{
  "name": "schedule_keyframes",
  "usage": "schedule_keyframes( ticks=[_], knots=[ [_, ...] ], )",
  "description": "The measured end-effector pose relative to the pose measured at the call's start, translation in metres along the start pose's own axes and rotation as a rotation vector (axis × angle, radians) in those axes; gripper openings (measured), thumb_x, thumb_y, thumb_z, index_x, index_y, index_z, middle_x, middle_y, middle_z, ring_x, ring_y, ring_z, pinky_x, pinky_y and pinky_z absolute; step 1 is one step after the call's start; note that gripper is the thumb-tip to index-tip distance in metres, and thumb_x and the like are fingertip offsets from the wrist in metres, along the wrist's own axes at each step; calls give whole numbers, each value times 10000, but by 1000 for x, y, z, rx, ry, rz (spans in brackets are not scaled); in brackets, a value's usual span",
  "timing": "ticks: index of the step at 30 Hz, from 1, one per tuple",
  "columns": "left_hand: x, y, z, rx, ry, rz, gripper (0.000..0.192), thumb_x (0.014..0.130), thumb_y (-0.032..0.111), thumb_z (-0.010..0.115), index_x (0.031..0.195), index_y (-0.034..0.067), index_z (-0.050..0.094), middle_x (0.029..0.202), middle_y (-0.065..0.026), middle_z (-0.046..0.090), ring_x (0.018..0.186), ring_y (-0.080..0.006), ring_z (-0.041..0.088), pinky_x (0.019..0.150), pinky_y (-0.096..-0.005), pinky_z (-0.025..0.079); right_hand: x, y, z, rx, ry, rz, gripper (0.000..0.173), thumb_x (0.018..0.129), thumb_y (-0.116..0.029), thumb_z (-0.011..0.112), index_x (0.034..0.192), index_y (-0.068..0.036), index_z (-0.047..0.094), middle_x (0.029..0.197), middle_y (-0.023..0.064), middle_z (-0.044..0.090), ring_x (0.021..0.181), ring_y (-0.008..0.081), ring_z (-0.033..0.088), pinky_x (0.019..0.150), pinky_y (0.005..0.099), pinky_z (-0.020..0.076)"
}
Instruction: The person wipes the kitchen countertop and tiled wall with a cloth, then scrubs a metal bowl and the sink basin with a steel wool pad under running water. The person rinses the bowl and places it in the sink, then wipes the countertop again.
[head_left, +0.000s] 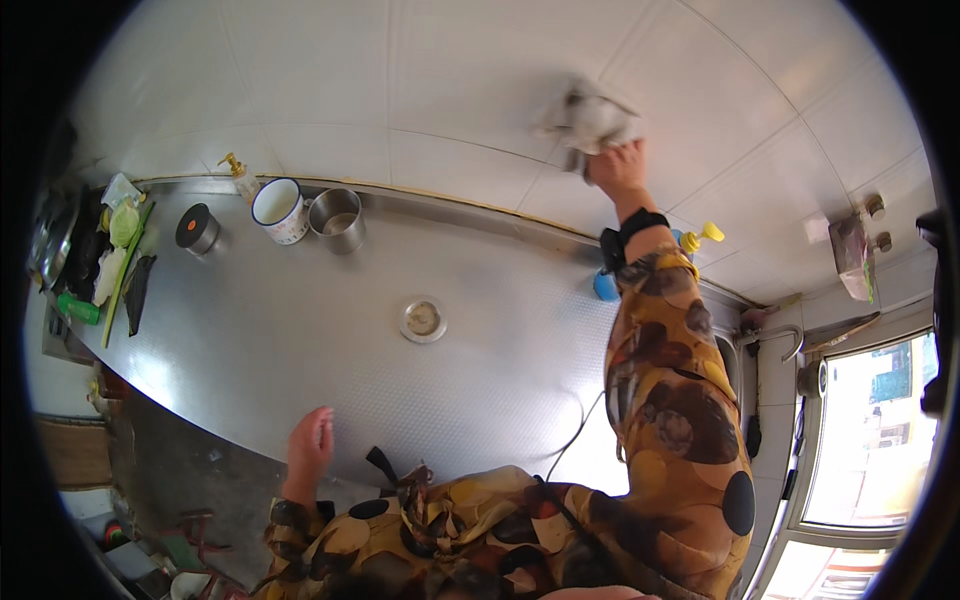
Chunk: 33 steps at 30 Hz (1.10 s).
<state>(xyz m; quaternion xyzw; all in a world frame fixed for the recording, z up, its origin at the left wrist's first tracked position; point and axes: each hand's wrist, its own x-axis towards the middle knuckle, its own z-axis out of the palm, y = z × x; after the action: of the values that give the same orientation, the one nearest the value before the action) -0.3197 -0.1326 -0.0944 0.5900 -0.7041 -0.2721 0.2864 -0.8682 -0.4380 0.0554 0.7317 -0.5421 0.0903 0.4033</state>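
My right hand (619, 169) is stretched up to the white tiled wall (465, 82), holding a crumpled pale cloth (592, 120). The cloth lies against the tiles and is blurred. Near the front edge of the stainless steel counter (480, 360) hovers my left hand (309, 444), its fingers curled and nothing visible in them. A small round metal dish (423, 319) with some brownish residue sits mid-counter, apart from both hands. Beside my right forearm is a blue object (606, 286), partly hidden by the sleeve, along with a yellow pump top (703, 236).
Along the back stand a pump bottle (244, 180), an enamel mug (280, 211), a steel cup (337, 220) and a dark-topped metal container (197, 229). Cabbage (124, 223) and a long green stalk (127, 274) lie left. A curved faucet (780, 334) and window (862, 435) are right.
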Motion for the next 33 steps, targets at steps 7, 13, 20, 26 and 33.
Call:
schedule_keyframes(
  ticks=[7,13,20,26,33],
  knots=[
    [-11,46,37,-29,-31,18,217,843,26,559,1057,47,582,922,-141,640,834,-318,629,710,-373,509,-63,28,37,191,346,819,552,862,-252,504,1323,20,370,1364,277,357,1263,428,335,1010,582,249],
    [-32,31,24,-35,-43,-58,229,835,36,554,1062,55,578,887,-141,626,799,-342,605,686,-399,492,-12,-75,54,247,431,1008,629,840,-199,492,1346,101,269,1404,394,175,1292,592,125,1062,629,112],
    [-65,-26,-28,32,130,-254,212,835,39,554,1043,53,592,918,-146,634,837,-353,608,710,-403,494,128,-243,11,274,107,-104,439,811,-72,488,1245,-126,530,1384,59,426,1305,269,338,1041,557,200],
    [-94,-79,-62,47,205,-420,191,842,36,555,1026,47,605,943,-158,639,872,-369,606,742,-402,497,276,-368,-8,162,133,-635,415,843,-105,455,1246,-162,534,1331,-30,476,1253,150,389,1109,460,198],
    [-80,-106,-70,-18,304,-398,161,845,19,563,999,40,606,912,-153,638,849,-342,618,728,-388,499,257,-382,33,67,287,-658,468,838,-131,467,1303,-180,491,1288,-45,499,1226,144,404,1113,445,206]
  ],
)
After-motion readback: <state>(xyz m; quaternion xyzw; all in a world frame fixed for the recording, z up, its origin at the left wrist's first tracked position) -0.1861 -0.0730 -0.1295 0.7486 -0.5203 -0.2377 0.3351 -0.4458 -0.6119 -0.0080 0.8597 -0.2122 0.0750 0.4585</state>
